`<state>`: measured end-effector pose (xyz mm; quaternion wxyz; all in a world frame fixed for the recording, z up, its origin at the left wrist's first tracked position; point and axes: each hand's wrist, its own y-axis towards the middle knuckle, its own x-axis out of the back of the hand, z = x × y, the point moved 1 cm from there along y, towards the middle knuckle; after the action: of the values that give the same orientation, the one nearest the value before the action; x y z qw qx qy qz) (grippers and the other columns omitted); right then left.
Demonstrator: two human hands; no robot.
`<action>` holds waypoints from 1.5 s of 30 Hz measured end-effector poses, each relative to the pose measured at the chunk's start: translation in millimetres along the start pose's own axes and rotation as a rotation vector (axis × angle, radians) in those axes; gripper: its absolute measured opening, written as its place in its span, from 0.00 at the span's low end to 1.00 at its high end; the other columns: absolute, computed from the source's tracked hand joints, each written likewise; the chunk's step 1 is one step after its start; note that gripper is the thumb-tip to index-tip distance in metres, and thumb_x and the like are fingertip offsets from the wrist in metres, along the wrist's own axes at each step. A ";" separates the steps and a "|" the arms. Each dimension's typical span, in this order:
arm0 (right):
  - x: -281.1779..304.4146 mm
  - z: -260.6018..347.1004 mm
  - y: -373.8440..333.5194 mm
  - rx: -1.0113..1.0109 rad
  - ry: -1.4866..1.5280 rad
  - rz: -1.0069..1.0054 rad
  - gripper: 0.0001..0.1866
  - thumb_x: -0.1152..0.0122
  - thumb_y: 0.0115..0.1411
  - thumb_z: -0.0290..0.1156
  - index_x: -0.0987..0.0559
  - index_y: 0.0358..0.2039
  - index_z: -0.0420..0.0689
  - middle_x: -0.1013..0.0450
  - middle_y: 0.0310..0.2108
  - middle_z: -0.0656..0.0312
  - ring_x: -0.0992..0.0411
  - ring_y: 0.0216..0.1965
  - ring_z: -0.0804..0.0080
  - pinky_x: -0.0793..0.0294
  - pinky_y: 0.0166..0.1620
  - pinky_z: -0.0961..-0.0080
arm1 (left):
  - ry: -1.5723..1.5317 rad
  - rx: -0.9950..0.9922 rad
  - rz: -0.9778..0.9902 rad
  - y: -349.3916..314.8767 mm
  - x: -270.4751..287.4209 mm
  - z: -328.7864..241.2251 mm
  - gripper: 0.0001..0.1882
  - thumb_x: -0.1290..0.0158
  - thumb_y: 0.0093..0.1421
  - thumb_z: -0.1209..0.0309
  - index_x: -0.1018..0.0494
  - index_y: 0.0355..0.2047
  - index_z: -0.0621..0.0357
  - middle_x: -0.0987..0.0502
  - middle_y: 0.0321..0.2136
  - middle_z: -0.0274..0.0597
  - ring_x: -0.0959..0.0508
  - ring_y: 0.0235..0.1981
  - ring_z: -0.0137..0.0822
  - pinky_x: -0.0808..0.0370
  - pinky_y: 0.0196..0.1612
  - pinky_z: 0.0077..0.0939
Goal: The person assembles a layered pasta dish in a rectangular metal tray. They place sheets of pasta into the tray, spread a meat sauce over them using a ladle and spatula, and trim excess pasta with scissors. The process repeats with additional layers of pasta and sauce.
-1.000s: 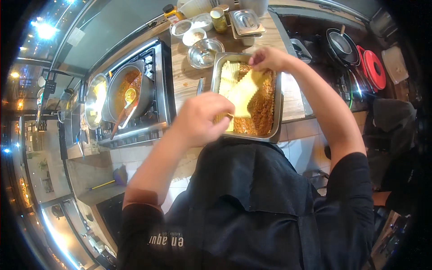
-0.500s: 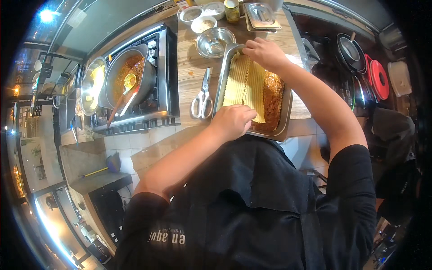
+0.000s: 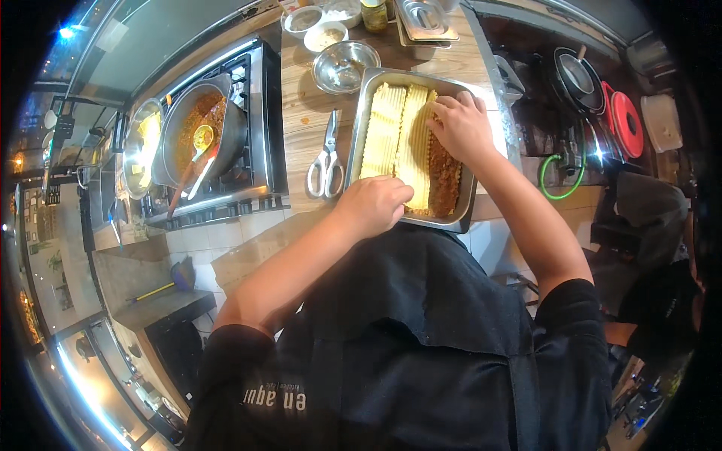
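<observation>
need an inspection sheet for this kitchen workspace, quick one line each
Surface: wood-grain counter, small orange spot
Job's things: steel pan with ridged pasta sheets side by side, chunky red-brown sauce exposed on right
Clutter: scissors left of pan; metal bowl and jar beyond
Hands: left hand at near pasta end; right hand at far end
Cables: green loop right, cable or hose unclear
Surroundings: stove left, bearing sauce pot; red lid right

A green hose [image 3: 542,178] loops near a red lid [image 3: 626,126], probably.
</observation>
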<state>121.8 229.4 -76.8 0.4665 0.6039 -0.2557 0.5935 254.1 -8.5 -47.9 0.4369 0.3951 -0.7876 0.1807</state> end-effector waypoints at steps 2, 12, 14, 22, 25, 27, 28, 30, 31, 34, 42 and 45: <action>-5.4 0.9 -2.6 -0.026 -0.011 0.023 0.18 0.34 0.69 0.44 0.13 0.52 0.50 0.18 0.57 0.65 0.28 0.61 0.60 0.33 0.66 0.56 | -0.012 -0.015 -0.017 0.6 -0.3 -3.4 0.06 0.38 0.60 0.72 0.24 0.34 0.57 0.20 0.32 0.45 0.17 0.40 0.51 0.19 0.42 0.48; -5.8 10.0 -6.7 0.037 -0.098 -0.050 0.20 0.37 0.69 0.41 0.15 0.56 0.46 0.25 0.61 0.60 0.33 0.65 0.56 0.36 0.67 0.53 | -0.012 -0.027 -0.029 0.0 -2.0 -6.1 0.06 0.37 0.59 0.73 0.24 0.33 0.58 0.21 0.31 0.45 0.17 0.39 0.50 0.19 0.41 0.47; -8.4 7.7 -4.3 0.004 -0.060 0.093 0.19 0.38 0.69 0.40 0.15 0.55 0.45 0.25 0.62 0.59 0.32 0.64 0.55 0.36 0.67 0.54 | -0.021 -0.001 -0.024 0.5 -1.1 -5.8 0.05 0.37 0.59 0.73 0.22 0.32 0.58 0.19 0.32 0.45 0.17 0.39 0.50 0.18 0.43 0.46; 8.5 17.4 -19.9 0.134 0.209 -0.011 0.15 0.34 0.64 0.34 0.11 0.51 0.54 0.17 0.55 0.63 0.26 0.59 0.58 0.34 0.63 0.56 | 0.055 -0.073 -0.025 -2.7 1.5 0.5 0.06 0.34 0.57 0.71 0.11 0.35 0.55 0.14 0.39 0.36 0.18 0.47 0.45 0.20 0.56 0.43; 20.6 33.0 -57.4 0.243 0.347 0.229 0.11 0.31 0.63 0.34 0.09 0.45 0.55 0.16 0.50 0.72 0.24 0.56 0.63 0.33 0.62 0.57 | 0.094 -0.046 0.020 -7.8 7.7 -1.8 0.08 0.35 0.56 0.71 0.11 0.35 0.53 0.15 0.41 0.34 0.20 0.49 0.43 0.23 0.57 0.43; 30.8 43.4 -79.6 0.278 0.334 0.289 0.11 0.30 0.62 0.36 0.09 0.44 0.56 0.16 0.50 0.74 0.25 0.56 0.64 0.33 0.62 0.57 | 0.144 -0.016 0.064 -9.2 11.7 -3.1 0.08 0.36 0.56 0.70 0.11 0.36 0.53 0.15 0.41 0.33 0.21 0.49 0.43 0.25 0.57 0.43; 35.2 46.7 -87.2 0.295 0.326 0.312 0.11 0.29 0.62 0.37 0.08 0.44 0.57 0.16 0.50 0.75 0.25 0.56 0.64 0.34 0.62 0.57 | 0.127 -0.001 0.042 -9.5 11.5 -0.3 0.10 0.36 0.56 0.69 0.11 0.38 0.53 0.15 0.42 0.33 0.21 0.50 0.44 0.25 0.58 0.43; 31.1 48.9 -98.1 0.282 0.315 0.249 0.11 0.27 0.60 0.40 0.08 0.43 0.58 0.17 0.53 0.76 0.26 0.58 0.64 0.34 0.63 0.56 | 0.095 0.029 -0.003 -7.5 9.5 6.6 0.12 0.36 0.57 0.67 0.12 0.41 0.53 0.15 0.44 0.34 0.22 0.51 0.45 0.26 0.59 0.45; 31.4 49.1 -97.8 0.272 0.304 0.244 0.11 0.27 0.60 0.41 0.08 0.43 0.59 0.18 0.54 0.76 0.27 0.58 0.64 0.34 0.63 0.55 | 0.125 0.041 -0.034 -1.5 11.3 10.2 0.14 0.35 0.59 0.66 0.13 0.45 0.52 0.15 0.47 0.34 0.22 0.54 0.46 0.27 0.60 0.46; 28.3 51.5 -98.2 0.244 0.252 0.246 0.13 0.25 0.59 0.43 0.09 0.45 0.60 0.19 0.56 0.74 0.28 0.60 0.63 0.34 0.63 0.55 | 0.232 0.043 -0.120 25.4 14.0 24.2 0.22 0.35 0.63 0.62 0.17 0.57 0.51 0.16 0.57 0.36 0.25 0.62 0.49 0.30 0.66 0.48; 23.8 65.5 -95.0 0.153 0.235 0.215 0.23 0.22 0.56 0.47 0.11 0.53 0.60 0.20 0.57 0.72 0.29 0.62 0.62 0.34 0.65 0.54 | 0.489 -0.004 0.105 79.3 3.3 53.6 0.37 0.39 0.68 0.55 0.31 0.75 0.47 0.31 0.76 0.39 0.37 0.78 0.53 0.47 0.78 0.60; 26.1 65.7 -94.3 0.130 0.255 0.266 0.24 0.22 0.56 0.44 0.11 0.55 0.60 0.20 0.59 0.70 0.30 0.64 0.59 0.36 0.66 0.54 | 0.452 0.017 0.100 91.7 11.7 55.7 0.38 0.40 0.67 0.55 0.32 0.76 0.48 0.32 0.78 0.40 0.40 0.79 0.53 0.51 0.80 0.62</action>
<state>238.9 219.8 -67.2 0.3727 0.5137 -0.2334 0.7367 148.6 8.1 -63.4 0.5894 0.3086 -0.6869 0.2926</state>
